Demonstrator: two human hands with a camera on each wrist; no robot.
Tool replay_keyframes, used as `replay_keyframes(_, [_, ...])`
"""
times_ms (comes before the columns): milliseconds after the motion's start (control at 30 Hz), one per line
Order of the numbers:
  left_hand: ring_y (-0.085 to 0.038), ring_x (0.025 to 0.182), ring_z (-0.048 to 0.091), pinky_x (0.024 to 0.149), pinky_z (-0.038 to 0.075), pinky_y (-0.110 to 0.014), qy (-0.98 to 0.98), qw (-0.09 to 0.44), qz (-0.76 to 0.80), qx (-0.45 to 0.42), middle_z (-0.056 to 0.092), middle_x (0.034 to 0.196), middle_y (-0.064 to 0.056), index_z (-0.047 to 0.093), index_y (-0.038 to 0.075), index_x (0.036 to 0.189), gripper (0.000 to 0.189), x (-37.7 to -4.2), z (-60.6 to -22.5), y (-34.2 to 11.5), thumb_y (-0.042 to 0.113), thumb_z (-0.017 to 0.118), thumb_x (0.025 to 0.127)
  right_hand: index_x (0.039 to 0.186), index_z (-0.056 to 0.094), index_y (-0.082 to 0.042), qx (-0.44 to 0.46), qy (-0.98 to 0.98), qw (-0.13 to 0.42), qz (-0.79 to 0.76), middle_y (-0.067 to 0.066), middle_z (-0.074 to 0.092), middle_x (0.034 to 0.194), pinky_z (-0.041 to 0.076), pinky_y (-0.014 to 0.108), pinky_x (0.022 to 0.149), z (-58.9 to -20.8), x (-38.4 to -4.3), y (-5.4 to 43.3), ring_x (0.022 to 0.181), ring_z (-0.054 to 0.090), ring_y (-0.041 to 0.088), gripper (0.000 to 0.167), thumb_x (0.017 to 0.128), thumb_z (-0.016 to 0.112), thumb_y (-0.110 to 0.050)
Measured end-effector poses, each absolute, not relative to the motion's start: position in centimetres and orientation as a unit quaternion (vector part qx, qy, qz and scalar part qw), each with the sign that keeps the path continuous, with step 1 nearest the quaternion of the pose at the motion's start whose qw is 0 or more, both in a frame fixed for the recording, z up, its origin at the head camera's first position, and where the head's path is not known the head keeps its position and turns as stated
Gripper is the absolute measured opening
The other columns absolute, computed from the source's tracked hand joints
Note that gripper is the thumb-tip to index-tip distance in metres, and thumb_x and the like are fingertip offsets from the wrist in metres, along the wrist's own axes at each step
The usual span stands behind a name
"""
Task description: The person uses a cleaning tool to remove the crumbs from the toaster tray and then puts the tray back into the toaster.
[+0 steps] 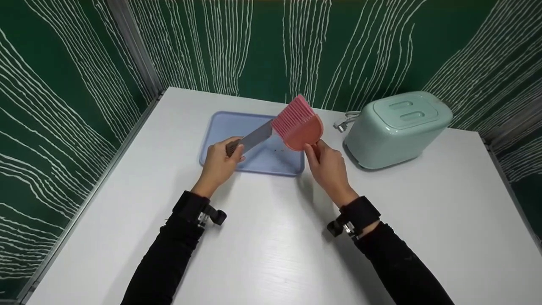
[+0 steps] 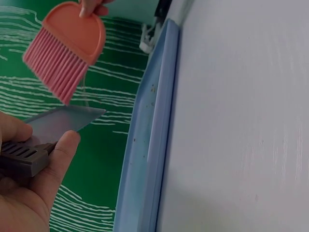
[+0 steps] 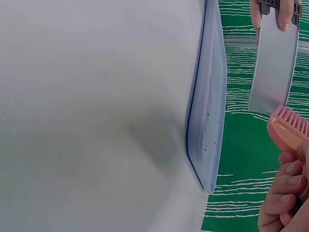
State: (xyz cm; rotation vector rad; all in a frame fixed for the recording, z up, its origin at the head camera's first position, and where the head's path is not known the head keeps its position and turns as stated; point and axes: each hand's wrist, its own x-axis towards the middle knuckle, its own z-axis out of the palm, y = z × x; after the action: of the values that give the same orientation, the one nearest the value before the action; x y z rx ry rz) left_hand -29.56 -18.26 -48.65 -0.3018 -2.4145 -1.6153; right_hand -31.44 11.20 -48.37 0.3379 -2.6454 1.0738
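My left hand (image 1: 220, 162) grips the slotted dark end of a thin metal crumb tray (image 1: 257, 136), thumb on one side and fingers on the other. In my right hand (image 1: 329, 166) is a small brush (image 1: 305, 130) with an orange body and pink bristles, pinched by its handle. The bristle tips (image 3: 292, 118) meet the far end of the crumb tray in the right wrist view. Both are held above a shallow blue tray (image 1: 271, 168). Small crumbs (image 3: 206, 146) are scattered over its bottom.
A mint green toaster (image 1: 398, 131) stands on the right of the white table (image 1: 271, 237). Its plug and cord (image 1: 345, 123) lie beside it at the back. Green panels (image 1: 266, 55) with white streaks enclose the table's back and sides.
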Motion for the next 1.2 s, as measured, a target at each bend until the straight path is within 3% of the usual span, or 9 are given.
replay_keyframes(200, [-0.039, 0.098, 0.081, 0.082, 0.068, -0.023, -0.814, 0.105, -0.561, -0.109, 0.075, 0.120, -0.027, 0.071, -0.002, 0.134, 0.029, -29.4, -48.3, -18.0, 0.010, 0.061, 0.110, 0.107, 0.067, -0.004, 0.113, -0.914, 0.125, 0.369, 0.005, 0.051, 0.074, 0.036, 0.032, 0.059, -48.4, -31.5, 11.3, 0.067, 0.049, 0.020, 0.035, 0.113, 0.056, -0.037])
replay_keyframes(400, [-0.044, 0.102, 0.079, 0.085, 0.068, -0.023, -0.805, 0.090, -0.571, -0.135, 0.075, 0.124, -0.026, 0.069, -0.003, 0.136, 0.030, -29.3, -48.1, -17.9, 0.010, 0.060, 0.111, 0.098, 0.062, -0.003, 0.108, -0.927, 0.129, 0.336, 0.005, 0.049, 0.072, 0.035, 0.032, 0.059, -48.9, -31.6, 11.7, 0.066, 0.048, 0.021, 0.032, 0.112, 0.059, -0.031])
replay_keyframes(633, [-0.036, 0.102, 0.081, 0.086, 0.068, -0.025, -0.795, 0.104, -0.578, -0.148, 0.075, 0.121, -0.026, 0.070, -0.005, 0.135, 0.030, -29.0, -47.4, -17.6, 0.009, 0.060, 0.110, 0.092, 0.059, -0.006, 0.107, -0.936, 0.103, 0.320, 0.004, 0.049, 0.072, 0.036, 0.033, 0.060, -48.8, -31.5, 12.4, 0.066, 0.049, 0.021, 0.034, 0.112, 0.060, -0.033])
replay_keyframes(967, [-0.045, 0.101, 0.079, 0.084, 0.068, -0.024, -0.781, 0.110, -0.596, -0.152, 0.074, 0.122, -0.030, 0.070, -0.009, 0.132, 0.029, -28.6, -47.0, -17.4, 0.004, 0.062, 0.108, 0.094, 0.063, -0.004, 0.112, -0.942, 0.098, 0.300, 0.007, 0.055, 0.073, 0.037, 0.032, 0.059, -48.0, -31.2, 13.7, 0.065, 0.052, 0.022, 0.031, 0.112, 0.060, -0.030])
replay_keyframes(1200, [-0.037, 0.100, 0.081, 0.085, 0.069, -0.026, -0.763, 0.100, -0.618, -0.162, 0.074, 0.123, -0.029, 0.070, -0.009, 0.132, 0.029, -28.4, -45.9, -16.9, 0.005, 0.064, 0.107, 0.088, 0.057, -0.008, 0.099, -0.941, 0.081, 0.312, 0.003, 0.049, 0.070, 0.036, 0.031, 0.058, -47.7, -31.0, 15.2, 0.063, 0.048, 0.020, 0.031, 0.111, 0.060, -0.029])
